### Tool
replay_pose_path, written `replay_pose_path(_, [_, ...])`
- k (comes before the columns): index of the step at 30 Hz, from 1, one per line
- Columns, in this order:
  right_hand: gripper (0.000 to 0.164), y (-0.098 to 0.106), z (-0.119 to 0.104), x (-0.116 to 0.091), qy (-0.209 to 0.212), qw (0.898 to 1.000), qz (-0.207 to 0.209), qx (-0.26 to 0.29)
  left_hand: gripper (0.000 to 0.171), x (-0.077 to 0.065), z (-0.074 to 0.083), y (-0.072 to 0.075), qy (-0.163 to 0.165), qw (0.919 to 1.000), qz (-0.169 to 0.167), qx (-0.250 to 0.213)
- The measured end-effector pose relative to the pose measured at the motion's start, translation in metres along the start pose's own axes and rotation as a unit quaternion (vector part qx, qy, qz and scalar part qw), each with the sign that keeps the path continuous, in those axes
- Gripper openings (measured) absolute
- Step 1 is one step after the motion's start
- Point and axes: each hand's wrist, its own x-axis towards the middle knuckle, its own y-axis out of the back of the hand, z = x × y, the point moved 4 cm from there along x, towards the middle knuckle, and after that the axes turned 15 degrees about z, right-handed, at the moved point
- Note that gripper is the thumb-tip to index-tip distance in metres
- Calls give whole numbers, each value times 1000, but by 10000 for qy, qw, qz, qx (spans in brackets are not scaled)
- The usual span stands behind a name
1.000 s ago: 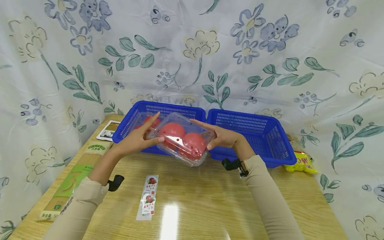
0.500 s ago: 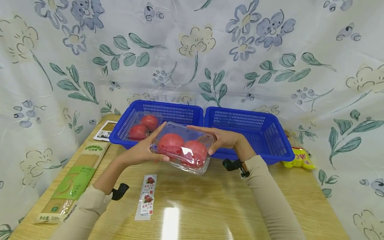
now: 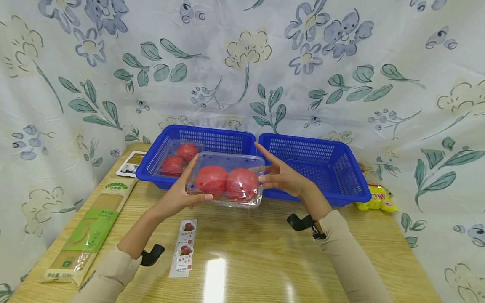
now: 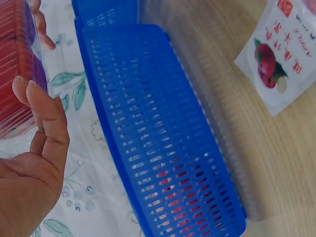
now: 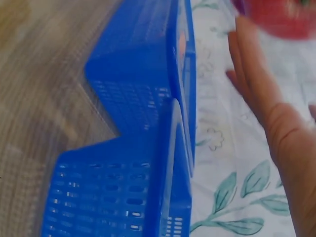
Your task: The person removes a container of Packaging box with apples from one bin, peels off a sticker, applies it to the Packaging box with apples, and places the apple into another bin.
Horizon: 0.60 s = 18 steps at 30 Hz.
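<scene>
A clear plastic fruit box [image 3: 226,181] with two large red round fruits is held up over the front of the left blue basket [image 3: 163,182] in the head view. My left hand [image 3: 177,194] grips its left end, the thumb along the front. At the right end, my right hand [image 3: 285,177] has its fingers spread and fairly straight, the index finger raised, fingertips close by the box edge. The right wrist view shows these fingers [image 5: 252,69] extended near a blurred red fruit [image 5: 289,17]. A similar fruit box [image 3: 179,158] sits inside the left basket.
Beside the left basket stands another blue basket [image 3: 316,194]. A strip of fruit stickers [image 3: 184,248] lies in front on the wooden table [image 3: 257,261]. At left are a green noodle packet [image 3: 91,231] and a white-edged packet [image 3: 130,165]; at right, a yellow bag [image 3: 377,198].
The fruit box has turned from slanted to nearly level, facing me. My right hand has loosened from its right end and spread its fingers, while the left keeps its grip.
</scene>
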Motion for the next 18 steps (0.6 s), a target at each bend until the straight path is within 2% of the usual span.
replay_pose_path(3, [87, -5, 2, -11, 32, 9991, 403, -145, 106, -1, -2, -2, 38, 9998, 172, -1])
replay_pose_path(7, [81, -15, 6, -27, 177, 9941, 663, -841, 107, -2, -4, -7, 20, 9993, 361, 136])
replay_pose_path(11, [107, -26, 10, -40, 244, 9879, 745, -1339, 109, -6, -5, -13, -91, 9985, 425, 326])
replay_pose_path(14, [126, -34, 14, -46, 100, 9820, 966, -1617, 111, -9, -6, -19, -155, 9979, 452, 429])
replay_pose_path(18, [137, -41, 19, -51, -120, 9627, 1484, -2259, 114, -15, -6, -27, -152, 9975, 496, 472])
